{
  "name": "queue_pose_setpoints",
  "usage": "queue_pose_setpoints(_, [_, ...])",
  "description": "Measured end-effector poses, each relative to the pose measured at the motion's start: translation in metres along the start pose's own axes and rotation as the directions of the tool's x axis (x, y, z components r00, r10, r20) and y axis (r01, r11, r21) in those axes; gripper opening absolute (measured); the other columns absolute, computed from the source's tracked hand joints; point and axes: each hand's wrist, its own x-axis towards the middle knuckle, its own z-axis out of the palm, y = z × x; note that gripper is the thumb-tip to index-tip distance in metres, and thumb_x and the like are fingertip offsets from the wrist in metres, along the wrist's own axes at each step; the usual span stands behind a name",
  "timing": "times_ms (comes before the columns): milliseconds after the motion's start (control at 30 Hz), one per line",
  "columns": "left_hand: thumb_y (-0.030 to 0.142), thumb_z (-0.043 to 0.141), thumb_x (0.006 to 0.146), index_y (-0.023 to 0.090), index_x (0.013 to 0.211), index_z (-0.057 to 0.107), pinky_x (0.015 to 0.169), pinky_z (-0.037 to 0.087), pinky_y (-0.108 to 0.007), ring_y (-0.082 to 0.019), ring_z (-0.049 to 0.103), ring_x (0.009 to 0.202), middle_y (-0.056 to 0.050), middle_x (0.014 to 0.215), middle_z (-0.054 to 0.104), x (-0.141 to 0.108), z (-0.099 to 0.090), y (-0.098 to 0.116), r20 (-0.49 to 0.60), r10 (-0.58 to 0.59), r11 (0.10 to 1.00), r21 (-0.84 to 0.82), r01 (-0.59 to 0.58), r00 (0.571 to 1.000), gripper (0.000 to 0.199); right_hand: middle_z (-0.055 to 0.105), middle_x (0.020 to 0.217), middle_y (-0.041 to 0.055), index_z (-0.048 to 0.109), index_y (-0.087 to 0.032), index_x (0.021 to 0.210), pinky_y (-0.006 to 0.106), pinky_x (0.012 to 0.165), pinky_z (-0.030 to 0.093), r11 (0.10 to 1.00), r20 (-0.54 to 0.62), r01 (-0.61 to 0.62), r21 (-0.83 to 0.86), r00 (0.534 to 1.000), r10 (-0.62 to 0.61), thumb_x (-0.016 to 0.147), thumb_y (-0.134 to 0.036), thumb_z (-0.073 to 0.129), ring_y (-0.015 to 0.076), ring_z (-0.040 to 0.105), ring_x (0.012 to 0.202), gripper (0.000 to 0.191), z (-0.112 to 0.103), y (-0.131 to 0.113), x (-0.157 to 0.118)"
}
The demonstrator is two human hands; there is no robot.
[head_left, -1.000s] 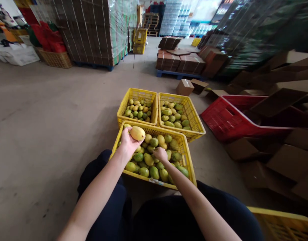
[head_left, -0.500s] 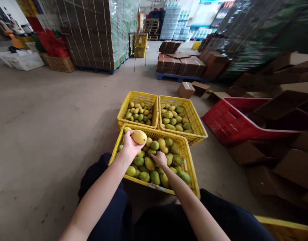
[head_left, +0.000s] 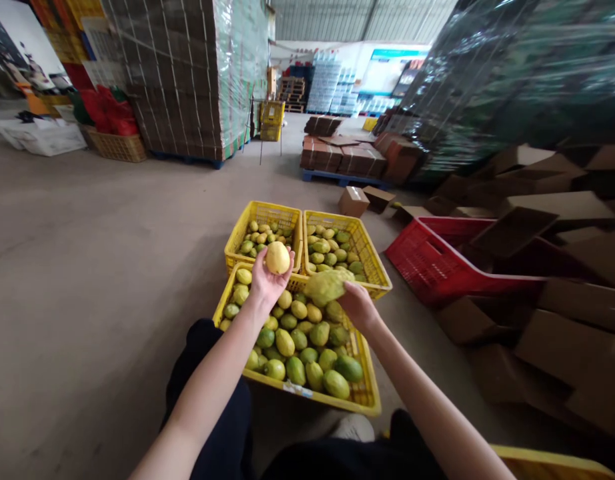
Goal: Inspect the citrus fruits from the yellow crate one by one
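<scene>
My left hand (head_left: 270, 280) is closed round a pale yellow papaya (head_left: 277, 258), held up over the far edge of the near yellow crate (head_left: 332, 400). My right hand (head_left: 358, 303) grips the right end of a larger, lumpy yellow-green papaya (head_left: 328, 285), blurred by motion, above the same crate's far right side. Below both hands, this crate holds many green and yellow papayas (head_left: 285, 343). Behind it stand a left rear crate (head_left: 232, 243) and a right rear crate (head_left: 380, 267), both yellow with papayas inside.
To the right, a red crate (head_left: 412, 267) stands among loose cardboard boxes (head_left: 562, 333). Flattened cardboard lies on a blue pallet (head_left: 337, 179) farther back. A wrapped tall stack (head_left: 172, 80) rises at the left rear. Another yellow crate's edge (head_left: 552, 460) shows at the lower right.
My right hand has come up out of the near crate with the large yellow-green papaya. My left hand has raised and turned its yellow papaya. The camera view has tilted upward.
</scene>
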Motion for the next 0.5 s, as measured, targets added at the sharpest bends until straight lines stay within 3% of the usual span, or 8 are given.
queue_pose_setpoints(100, [0.039, 0.046, 0.098, 0.011, 0.122, 0.063, 0.062, 0.06, -0.022, -0.017, 0.073, 0.08, -0.009, 0.093, 0.075, -0.003, 0.0, -0.003, 0.1, -0.042, 0.998, -0.046, 0.047, 0.994, 0.04, 0.077, 0.082, 0.0011, 0.069, -0.033, 0.082, 0.042, 0.06, 0.06, 0.985, -0.042, -0.047, 0.163, 0.998, 0.055, 0.063, -0.057, 0.077, 0.031, 0.074, 0.087, 0.031, 0.004, -0.03, -0.02])
queue_pose_setpoints(167, [0.039, 0.046, 0.098, 0.013, 0.119, 0.064, 0.062, 0.059, -0.022, -0.015, 0.072, 0.074, -0.007, 0.091, 0.075, -0.003, -0.002, -0.008, 0.117, -0.023, 0.998, -0.053, 0.03, 0.993, 0.038, 0.077, 0.082, 0.0014, 0.069, -0.031, 0.085, 0.043, 0.062, 0.062, 0.955, -0.095, -0.078, 0.285, 0.99, 0.109, 0.067, -0.056, 0.076, 0.0317, 0.075, 0.089, 0.031, 0.006, -0.036, -0.033])
queue_pose_setpoints(300, [0.04, 0.047, 0.099, 0.019, 0.107, 0.068, 0.079, 0.061, -0.032, -0.016, 0.073, 0.082, -0.004, 0.093, 0.076, -0.003, -0.009, -0.019, 0.141, 0.035, 0.999, -0.028, -0.031, 0.989, 0.031, 0.075, 0.073, 0.0035, 0.069, -0.025, 0.084, 0.044, 0.065, 0.064, 0.904, -0.091, -0.132, 0.406, 0.979, 0.184, 0.067, -0.046, 0.079, 0.0322, 0.076, 0.084, 0.029, 0.006, -0.023, -0.049])
queue_pose_setpoints(500, [0.038, 0.046, 0.098, 0.017, 0.095, 0.07, 0.1, 0.053, -0.042, -0.022, 0.072, 0.099, -0.007, 0.093, 0.076, -0.009, -0.009, -0.048, 0.146, -0.041, 0.992, 0.128, 0.023, 0.988, 0.032, 0.076, 0.075, 0.0009, 0.071, -0.023, 0.087, 0.041, 0.071, 0.063, 0.895, -0.144, -0.033, 0.444, 0.984, 0.108, 0.069, -0.043, 0.079, 0.0277, 0.075, 0.08, 0.028, 0.027, -0.003, -0.048])
